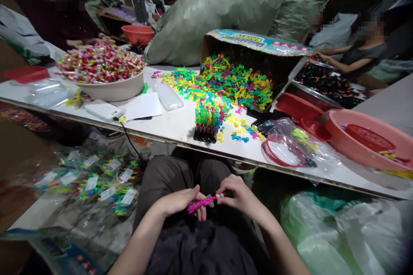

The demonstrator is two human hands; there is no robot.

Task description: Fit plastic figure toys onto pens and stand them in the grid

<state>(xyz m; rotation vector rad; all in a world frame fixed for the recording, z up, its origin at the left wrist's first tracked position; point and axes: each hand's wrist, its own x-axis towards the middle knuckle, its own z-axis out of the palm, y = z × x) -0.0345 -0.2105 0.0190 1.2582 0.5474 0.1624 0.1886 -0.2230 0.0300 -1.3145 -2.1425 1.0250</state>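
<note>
Above my lap, my left hand [180, 201] holds a bright pink plastic toy piece [198, 204] between thumb and fingers. My right hand [240, 193] pinches a small red-and-white patterned cylinder [220, 196] at the right end of the pink piece. The two parts meet between my hands, with a bit of green at the join; whether they are fixed together I cannot tell. On the table edge ahead, a black holder [205, 136] carries upright rows of similar cylinders topped with green, yellow and pink figures [208, 111].
Loose coloured figures spill from a tipped cardboard box [258, 43]. A white basin [111, 89] heaped with small cylinders stands left. Right are a red basket [284, 150] and pink tub [351, 144]. Bagged figures [93, 182] lie low left. Other people sit at both sides.
</note>
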